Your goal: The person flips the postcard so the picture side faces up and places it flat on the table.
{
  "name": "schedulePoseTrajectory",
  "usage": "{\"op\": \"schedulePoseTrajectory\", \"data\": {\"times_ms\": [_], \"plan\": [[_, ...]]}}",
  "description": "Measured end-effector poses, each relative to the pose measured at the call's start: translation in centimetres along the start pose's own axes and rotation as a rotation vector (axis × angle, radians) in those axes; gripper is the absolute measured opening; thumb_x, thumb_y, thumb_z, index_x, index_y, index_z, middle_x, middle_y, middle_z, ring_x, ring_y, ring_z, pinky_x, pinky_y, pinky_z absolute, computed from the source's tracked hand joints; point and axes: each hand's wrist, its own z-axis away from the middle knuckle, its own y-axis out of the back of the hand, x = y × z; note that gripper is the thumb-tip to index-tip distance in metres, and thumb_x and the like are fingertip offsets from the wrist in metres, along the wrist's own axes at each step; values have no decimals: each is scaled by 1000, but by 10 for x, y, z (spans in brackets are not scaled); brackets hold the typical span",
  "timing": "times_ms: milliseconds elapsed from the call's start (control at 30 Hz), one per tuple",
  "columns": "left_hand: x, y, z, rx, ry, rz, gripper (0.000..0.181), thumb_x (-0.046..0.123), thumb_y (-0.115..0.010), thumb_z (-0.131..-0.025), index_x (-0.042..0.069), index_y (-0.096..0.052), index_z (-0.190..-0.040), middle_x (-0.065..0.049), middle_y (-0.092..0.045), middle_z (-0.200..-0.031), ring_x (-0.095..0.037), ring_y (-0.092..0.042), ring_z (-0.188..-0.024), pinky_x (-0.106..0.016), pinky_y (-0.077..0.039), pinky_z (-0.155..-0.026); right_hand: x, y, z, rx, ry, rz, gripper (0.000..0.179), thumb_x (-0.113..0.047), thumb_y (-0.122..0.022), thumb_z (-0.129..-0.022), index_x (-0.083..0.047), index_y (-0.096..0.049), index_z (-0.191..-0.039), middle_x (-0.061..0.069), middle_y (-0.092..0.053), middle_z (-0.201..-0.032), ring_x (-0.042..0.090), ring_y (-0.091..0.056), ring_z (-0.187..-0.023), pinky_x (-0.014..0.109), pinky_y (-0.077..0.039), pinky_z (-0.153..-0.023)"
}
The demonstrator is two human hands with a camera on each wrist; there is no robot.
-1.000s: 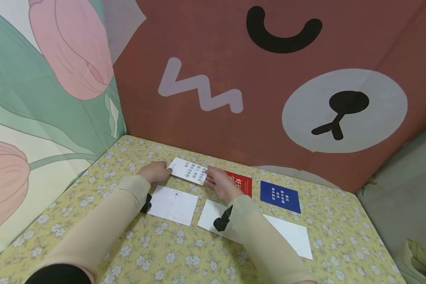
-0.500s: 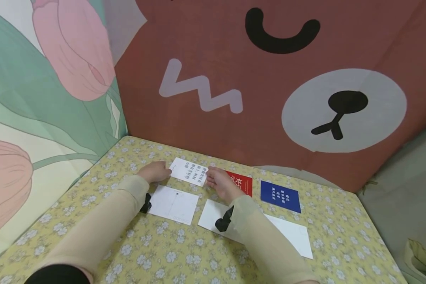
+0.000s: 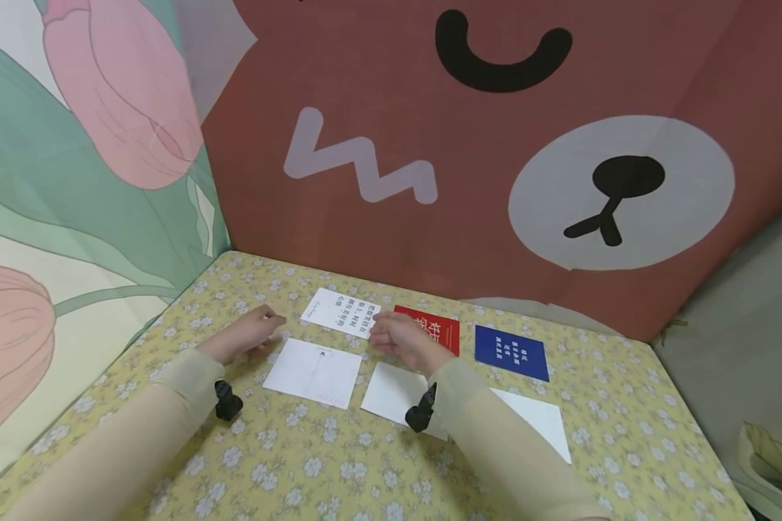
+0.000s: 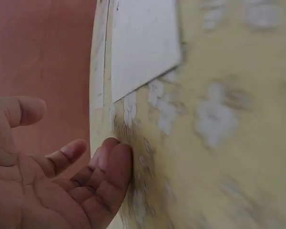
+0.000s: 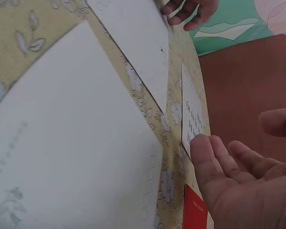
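A white card with printed writing [image 3: 340, 312] lies flat at the back left of the table. My right hand [image 3: 404, 339] is at its right edge, fingers loosely bent and thumb apart from them in the right wrist view, with nothing in its grip. Left of the card is my left hand [image 3: 250, 334], separated from it, its fingers relaxed and holding nothing. In the left wrist view, the left fingertips [image 4: 115, 155] hang close over the flowered cloth. A red card [image 3: 439, 327] is partly covered by my right hand. Nearer me, a white postcard [image 3: 313, 373] lies between the hands.
A blue card [image 3: 511, 352] lies at the back right. Along the front row are another white card [image 3: 391, 387] and a further white card [image 3: 537, 416], both partly hidden by my right arm. A brown bear-printed backdrop [image 3: 365, 239] rises behind the flowered tablecloth [image 3: 313, 467].
My left hand has let go of the written card and drawn back to the left. The right hand has loosened at the card's right edge. The card stays lying on the table.
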Motion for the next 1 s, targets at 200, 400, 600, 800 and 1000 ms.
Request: {"op": "schedulePoseTrajectory", "data": {"times_ms": [200, 400, 600, 800, 1000], "plan": [[-8, -1, 28, -5, 13, 116, 40, 33, -39, -112, -3, -40, -129, -23, -44, -120, -31, -54, -103, -39, -53, -75, 6, -2, 8, -46, -30, 28, 44, -16, -53, -108, 5, -49, -147, 21, -62, -126, 30, -65, -111, 40, -53, -100], [-11, -11, 48, 13, 7, 213, 41, 29, -40, -112, -4, -36, -137, -26, -41, -124, -31, -52, -104, -36, -56, -77, 9, -7, 14, -93, -32, 46, 44, -15, -52, -109, 7, -48, -147, 23, -61, -129, 33, -65, -116, 41, -51, -102], [-14, -21, 64, 0, -1, 288, 48, 28, -38, -113, -7, -29, -144, -30, -34, -136, -39, -47, -119, -37, -55, -82, 11, -10, 16, -97, -30, 81, 43, -8, -53, -107, 9, -48, -146, 21, -62, -128, 31, -64, -116, 39, -52, -101], [-16, -24, 78, -17, -15, 352, 51, 25, -35, -113, -10, -23, -148, -34, -30, -142, -45, -41, -129, -42, -53, -92, 11, -12, 17, -86, -45, 128, 41, -10, -55, -107, 8, -51, -144, 18, -63, -125, 27, -64, -111, 38, -52, -100], [-14, -29, 85, -8, -26, 386, 48, 22, -35, -112, -12, -25, -145, -32, -36, -138, -41, -45, -127, -44, -49, -103, 10, -19, 21, -82, -8, 238, 34, -11, -52, -108, 10, -58, -133, 15, -62, -117, 21, -61, -102, 35, -53, -97]]}}
